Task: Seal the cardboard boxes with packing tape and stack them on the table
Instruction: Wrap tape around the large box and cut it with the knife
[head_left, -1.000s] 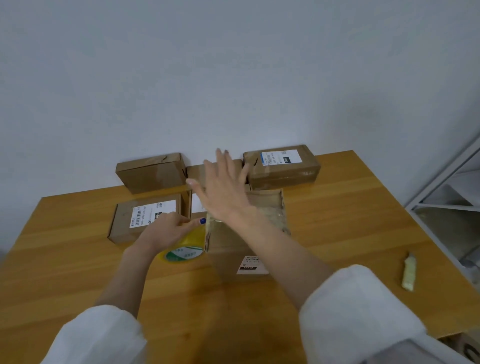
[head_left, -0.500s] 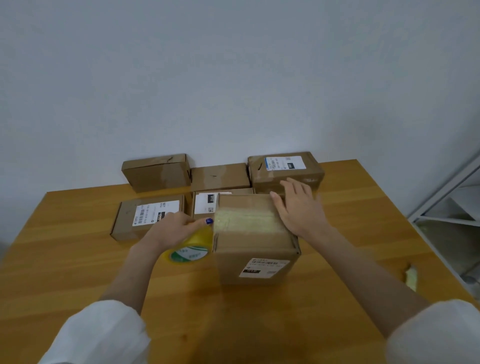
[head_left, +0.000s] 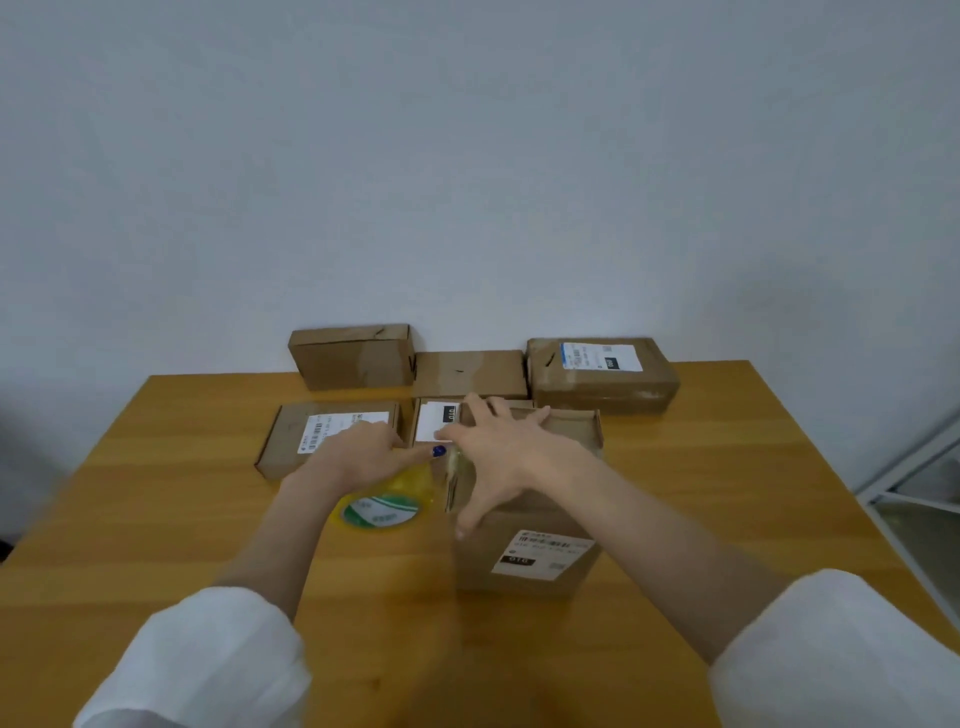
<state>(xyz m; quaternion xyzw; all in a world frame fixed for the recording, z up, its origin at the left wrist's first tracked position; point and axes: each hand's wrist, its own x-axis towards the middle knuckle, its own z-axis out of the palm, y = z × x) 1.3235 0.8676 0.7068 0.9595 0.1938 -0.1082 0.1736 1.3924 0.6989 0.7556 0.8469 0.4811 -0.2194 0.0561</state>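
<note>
Right hand (head_left: 498, 447) has swept across the top of the tall box (head_left: 540, 561), from its right edge over to its left.

Plain brown cardboard, standing upright near the middle of the bench (head_left: 156, 519), the box carries a white label (head_left: 550, 553) with a black block on its near face, and glossy clear tape shows at its upper left edge (blurred, so its run is hard to follow). The right fingers lie spread and straight, pressing on the top. Just beside the box's left side, the left hand (head_left: 358, 454) has its fingers curled round a yellow tape roll (head_left: 382, 506), index finger stretched toward the box. Five flatter boxes (head_left: 602, 374) lie behind in two rows, the back row against the wall.
</note>
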